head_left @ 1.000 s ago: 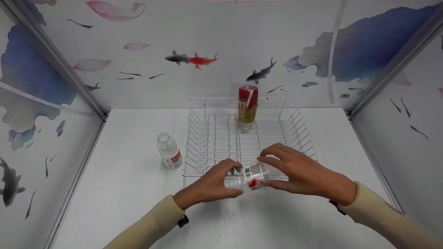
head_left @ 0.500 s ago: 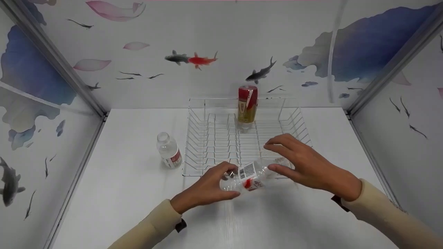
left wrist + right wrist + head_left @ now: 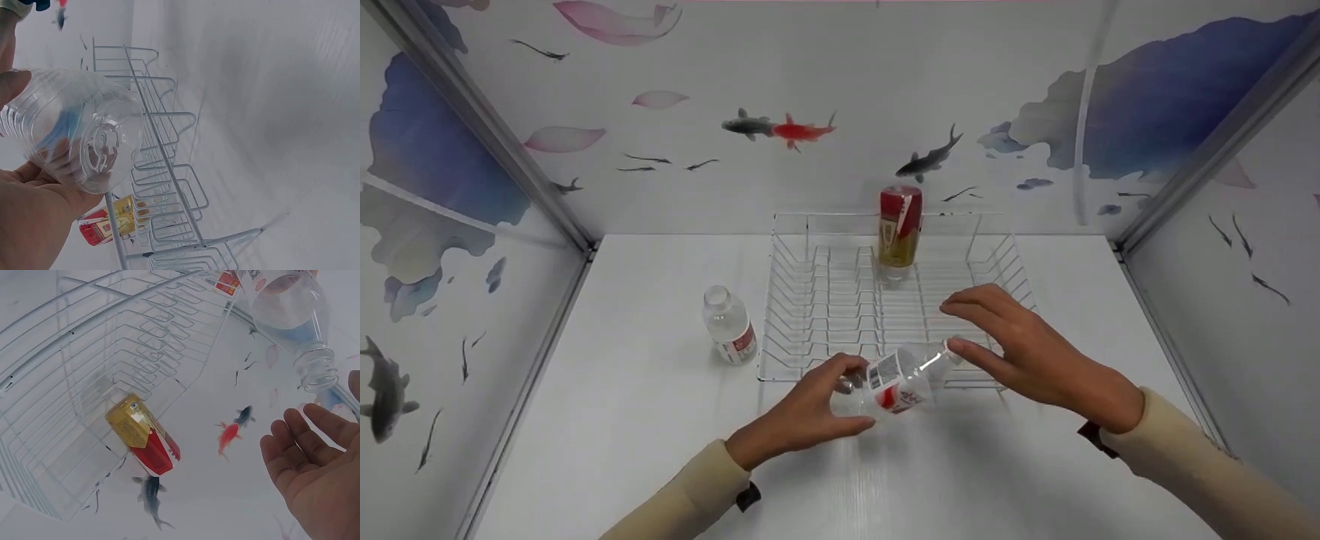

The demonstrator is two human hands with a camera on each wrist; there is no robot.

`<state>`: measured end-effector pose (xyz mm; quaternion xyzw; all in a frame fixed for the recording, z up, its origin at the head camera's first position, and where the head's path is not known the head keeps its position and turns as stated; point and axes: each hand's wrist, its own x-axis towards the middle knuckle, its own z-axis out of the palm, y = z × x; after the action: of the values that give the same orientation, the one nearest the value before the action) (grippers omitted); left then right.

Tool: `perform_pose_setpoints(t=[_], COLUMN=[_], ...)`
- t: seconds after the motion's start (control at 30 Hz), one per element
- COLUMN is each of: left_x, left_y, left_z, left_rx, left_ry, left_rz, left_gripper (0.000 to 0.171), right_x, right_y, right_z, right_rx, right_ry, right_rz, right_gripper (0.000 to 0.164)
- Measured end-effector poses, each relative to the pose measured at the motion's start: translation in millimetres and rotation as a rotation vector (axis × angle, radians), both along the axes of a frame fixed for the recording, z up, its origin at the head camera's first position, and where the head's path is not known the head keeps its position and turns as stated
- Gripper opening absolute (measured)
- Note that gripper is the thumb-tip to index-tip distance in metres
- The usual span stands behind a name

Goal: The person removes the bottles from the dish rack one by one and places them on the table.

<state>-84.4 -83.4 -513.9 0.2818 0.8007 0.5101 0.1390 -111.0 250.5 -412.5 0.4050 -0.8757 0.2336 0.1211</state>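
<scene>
My left hand (image 3: 810,397) grips a clear plastic bottle (image 3: 896,381) with a white and red label by its base end. Tilted, the bottle points its bare, capless neck up to the right, and its ridged base (image 3: 107,146) faces the left wrist view. My right hand (image 3: 1031,360) is by the neck, thumb tip right at the mouth in the head view, fingers loosely bent. From the right wrist, the bottle mouth (image 3: 319,377) shows just beyond the fingertips, with the palm holding nothing. Both hands are above the front edge of a white wire dish rack (image 3: 847,214).
A red and gold container (image 3: 899,229) stands at the rack's back. Left of the rack, a second clear bottle (image 3: 730,330) without a cap stands on the white table (image 3: 645,420). Fish-patterned walls (image 3: 697,60) enclose the table at the back and sides.
My right hand has drawn away to the right and up from the bottle's body, exposing its neck. My left hand has shifted slightly left with the bottle, whose neck end now tilts higher.
</scene>
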Motion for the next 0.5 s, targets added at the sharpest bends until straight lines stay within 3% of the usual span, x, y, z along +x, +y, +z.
perform_pose_setpoints(t=[0.33,0.5], left_x=[1.9,4.6], left_y=[-3,-4], left_z=[-6.3,-7.8], left_rx=[0.057,0.077], left_ry=[0.042,0.015], left_rz=[-0.009,0.009], left_gripper=[0.065,0.064], right_x=[-7.3,-13.0], right_y=[3,6], right_z=[-3.5,-7.2], right_rx=[-0.087,-0.133], right_ry=[-0.028,-0.042], right_rz=[0.008,0.003], right_gripper=[0.049,0.048])
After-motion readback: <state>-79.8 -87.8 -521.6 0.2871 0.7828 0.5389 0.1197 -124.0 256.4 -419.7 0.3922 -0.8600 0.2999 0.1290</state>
